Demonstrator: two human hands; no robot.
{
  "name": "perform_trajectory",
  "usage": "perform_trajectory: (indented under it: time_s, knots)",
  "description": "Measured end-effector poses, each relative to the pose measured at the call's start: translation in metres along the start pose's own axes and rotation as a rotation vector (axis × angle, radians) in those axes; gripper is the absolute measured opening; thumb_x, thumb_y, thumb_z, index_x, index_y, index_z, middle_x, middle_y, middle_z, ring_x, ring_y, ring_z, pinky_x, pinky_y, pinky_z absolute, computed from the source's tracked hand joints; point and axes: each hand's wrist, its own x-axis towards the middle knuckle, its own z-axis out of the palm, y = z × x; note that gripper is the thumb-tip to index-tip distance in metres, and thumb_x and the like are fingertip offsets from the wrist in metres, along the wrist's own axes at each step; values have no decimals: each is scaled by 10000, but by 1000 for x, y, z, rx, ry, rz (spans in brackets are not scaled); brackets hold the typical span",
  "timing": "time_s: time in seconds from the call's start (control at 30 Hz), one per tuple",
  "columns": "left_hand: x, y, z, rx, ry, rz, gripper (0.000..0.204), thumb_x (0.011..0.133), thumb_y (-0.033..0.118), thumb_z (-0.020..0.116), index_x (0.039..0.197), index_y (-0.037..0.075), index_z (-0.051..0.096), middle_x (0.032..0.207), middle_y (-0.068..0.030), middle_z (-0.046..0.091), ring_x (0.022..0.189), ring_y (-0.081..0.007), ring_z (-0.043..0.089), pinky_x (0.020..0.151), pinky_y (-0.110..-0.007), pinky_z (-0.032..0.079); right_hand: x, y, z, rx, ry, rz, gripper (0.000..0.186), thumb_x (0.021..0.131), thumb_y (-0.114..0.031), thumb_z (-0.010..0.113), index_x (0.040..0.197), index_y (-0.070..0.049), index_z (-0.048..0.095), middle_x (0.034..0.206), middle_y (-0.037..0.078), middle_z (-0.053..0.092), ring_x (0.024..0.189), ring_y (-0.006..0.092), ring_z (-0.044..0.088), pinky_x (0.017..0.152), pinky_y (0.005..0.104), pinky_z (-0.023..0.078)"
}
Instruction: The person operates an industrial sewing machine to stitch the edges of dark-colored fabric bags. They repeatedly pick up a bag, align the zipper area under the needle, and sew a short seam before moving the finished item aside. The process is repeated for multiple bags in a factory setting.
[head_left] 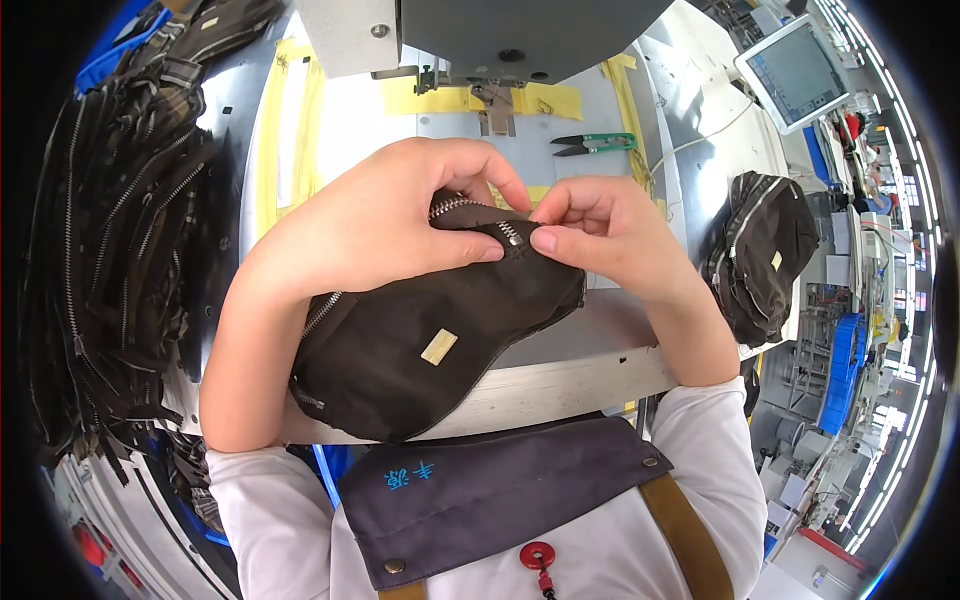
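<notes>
Dark pouch (pixel 420 340), at table edge (pixel 560 385), zipper end uppermost between both hands. Left hand (pixel 385 220): fingers curled closed over its top. Right hand (pixel 605 230): thumb and forefinger pinched shut on the zipper (pixel 508 234). Beyond: green snips (pixel 592 144), sewing machine (pixel 500 40).

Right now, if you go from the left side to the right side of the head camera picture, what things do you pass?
Heap of black zipper strips → left hand → dark fabric piece with a zipper → right hand → pile of dark finished pieces → tilted screen.
</notes>
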Motion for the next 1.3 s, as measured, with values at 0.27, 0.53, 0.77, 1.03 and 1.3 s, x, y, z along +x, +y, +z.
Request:
perform_trajectory:
  time_s: [0.27,0.53,0.77,1.03,1.3]
  knots:
    - [-1,1,-1,7,-8,8,344,751,3,714,1079,19,612,831,-17,628,808,-90,576,777,-241,453,-1,0,-1,-13,1,-6,122,890,-114,670,928,3,668,840,-11,643,761,37,570,674,198,459]
    - [-1,3,0,15,-11,-15,326,751,4,714,1063,21,624,829,-14,618,798,-85,566,754,-237,452,-2,-1,0,-19,5,-7,123,893,-117,665,927,1,669,842,-16,642,759,35,569,675,198,459]
    - [-7,14,4,72,88,10,307,748,-15,714,1043,15,635,852,-13,629,810,-93,574,767,-243,462,-2,-2,-2,-14,23,-52,170,902,-163,669,963,-5,655,870,-15,646,780,34,565,699,195,447]
    - [-7,35,33,81,503,160,258,790,-18,718,1035,-9,638,985,-79,674,918,-145,647,821,-266,508,-33,68,5,265,163,-125,353,886,-227,703,1152,-2,641,1028,46,687,940,144,629,881,295,474]
    - [-31,123,102,634,197,936,237,736,239,774,958,244,690,1062,26,686,1068,-173,606,1007,-466,379,-116,13,-46,-190,806,-53,353,852,-257,728,994,58,658,884,102,700,794,134,652,702,303,528]
